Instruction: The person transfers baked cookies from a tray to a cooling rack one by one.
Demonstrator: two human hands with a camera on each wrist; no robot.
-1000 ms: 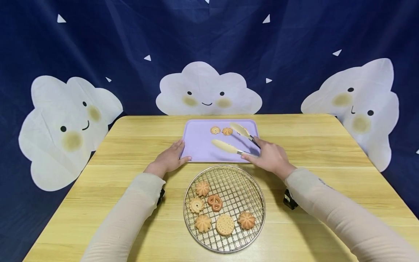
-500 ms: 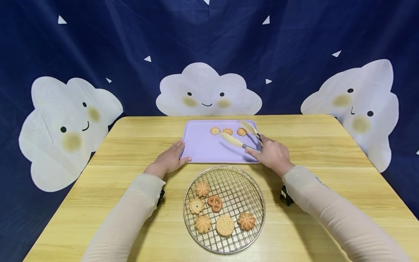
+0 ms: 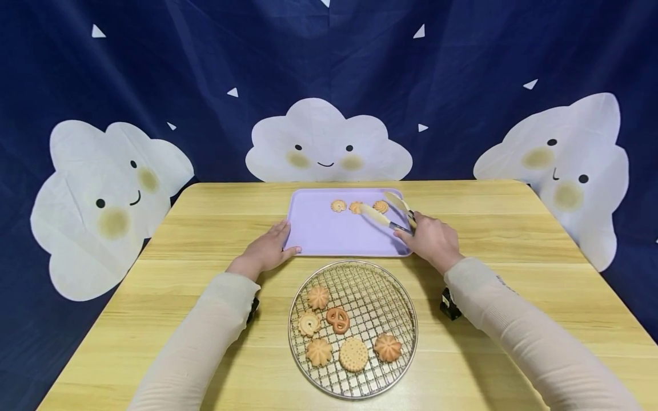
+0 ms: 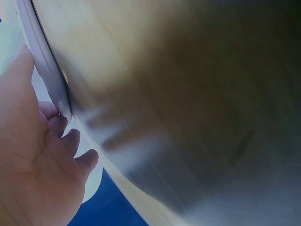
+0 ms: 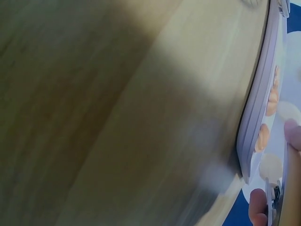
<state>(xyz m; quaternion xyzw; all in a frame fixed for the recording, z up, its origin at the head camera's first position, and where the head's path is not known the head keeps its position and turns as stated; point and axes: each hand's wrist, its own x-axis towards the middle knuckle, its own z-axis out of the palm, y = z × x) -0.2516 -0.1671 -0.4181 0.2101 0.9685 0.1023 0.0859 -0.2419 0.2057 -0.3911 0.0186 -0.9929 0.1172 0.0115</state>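
My right hand [image 3: 434,242] grips a pair of tongs [image 3: 375,216] with cream tips, held over the right end of a lilac tray [image 3: 319,235]. The tips stand apart. Between them, on the tray, lies a swirled cookie [image 3: 381,206]. To its left are a ridged cookie [image 3: 354,206], partly covered by the near tip, and a flower-shaped cookie [image 3: 338,205], in one row. My left hand [image 3: 264,249] rests at the tray's front left corner, thumb on the front rim and fingers along the left side. In the left wrist view those fingers [image 4: 70,141] touch the tray's edge.
A round wire rack [image 3: 380,297] stands in front of the tray. On it lie a pretzel-shaped cookie [image 3: 338,320], a round dotted cookie [image 3: 353,354], a brown ridged cookie [image 3: 388,347] and several paler ones. A dark blue cloth [image 3: 329,51] with clouds hangs behind the wooden table [image 3: 478,228].
The tongs' tips have spread from around the rightmost cookie and shifted right, leaving it on the tray in the row. My right hand has moved slightly right; the left hand has stayed put.
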